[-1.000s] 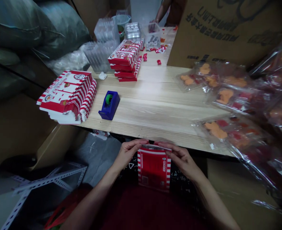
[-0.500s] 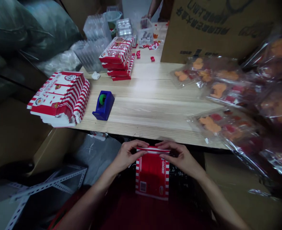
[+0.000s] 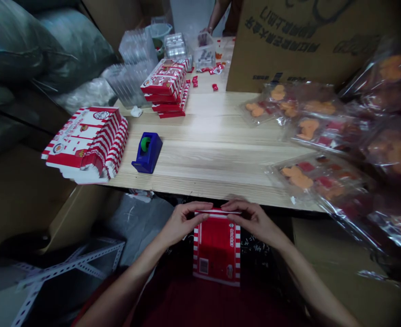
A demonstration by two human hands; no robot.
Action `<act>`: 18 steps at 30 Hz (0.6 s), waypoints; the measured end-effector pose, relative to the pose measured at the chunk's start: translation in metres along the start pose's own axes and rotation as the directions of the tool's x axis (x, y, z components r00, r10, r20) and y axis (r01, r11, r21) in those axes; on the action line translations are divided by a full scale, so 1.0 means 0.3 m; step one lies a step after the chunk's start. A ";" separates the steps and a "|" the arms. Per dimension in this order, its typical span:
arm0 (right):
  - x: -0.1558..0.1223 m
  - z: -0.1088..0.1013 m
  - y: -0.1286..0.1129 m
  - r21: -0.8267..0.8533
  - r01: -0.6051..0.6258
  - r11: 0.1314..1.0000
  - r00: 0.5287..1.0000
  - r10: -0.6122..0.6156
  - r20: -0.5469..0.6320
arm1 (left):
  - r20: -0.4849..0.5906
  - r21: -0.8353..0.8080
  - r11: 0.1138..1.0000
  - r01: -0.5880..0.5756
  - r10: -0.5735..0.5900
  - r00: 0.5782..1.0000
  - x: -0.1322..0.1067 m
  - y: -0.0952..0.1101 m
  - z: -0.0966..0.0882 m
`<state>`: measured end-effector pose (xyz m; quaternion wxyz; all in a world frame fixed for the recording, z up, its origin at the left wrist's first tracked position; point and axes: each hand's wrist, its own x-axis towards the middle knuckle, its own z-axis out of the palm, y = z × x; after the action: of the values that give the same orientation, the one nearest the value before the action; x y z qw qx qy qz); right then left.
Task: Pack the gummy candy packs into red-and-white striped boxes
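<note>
A red box (image 3: 217, 247) with red-and-white striped edges hangs upright below the table's front edge, its printed panel toward me. My left hand (image 3: 186, 218) pinches the top left of the box, thumb on the near face and fingers along the top edge. At the top right, my right hand (image 3: 250, 219) grips it the same way. Between the two hands, the top flap shows as a white-and-red striped strip. The far side of the box is hidden.
On the table (image 3: 203, 154) stand a blue tape dispenser (image 3: 148, 153), a stack of flat printed cartons (image 3: 84, 141), a pile of filled boxes (image 3: 168, 86) and clear plastic trays (image 3: 137, 68). Bagged sweets (image 3: 298, 177) and a large cardboard box (image 3: 289, 50) occupy the right. A co-worker's hand (image 3: 208, 31) is behind.
The view has tilted slightly, so the table things sit a little lower. Both hands keep hold of the box; the thumbs have pressed slightly closer to its top edge.
</note>
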<state>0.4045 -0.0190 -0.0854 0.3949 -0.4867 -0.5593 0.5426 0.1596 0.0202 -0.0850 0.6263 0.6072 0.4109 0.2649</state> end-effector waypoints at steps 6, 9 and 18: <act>0.015 -0.053 -0.039 0.028 -0.122 0.992 0.983 0.117 0.139 | 0.204 0.099 0.995 0.033 -0.052 0.978 0.048 0.080 -0.067; 0.024 -0.046 -0.031 0.069 -0.191 0.979 0.973 0.179 0.143 | 0.233 0.091 0.994 0.064 -0.084 0.969 0.077 0.074 -0.073; 0.063 -0.066 -0.006 0.091 -0.198 0.976 0.971 0.182 0.157 | 0.225 0.125 0.992 0.003 -0.031 0.974 0.115 0.041 -0.079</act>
<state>0.4196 0.0039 -0.0832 0.3236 -0.4749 -0.5083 0.6414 0.1597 0.0633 -0.0778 0.6324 0.6676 0.3577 0.1627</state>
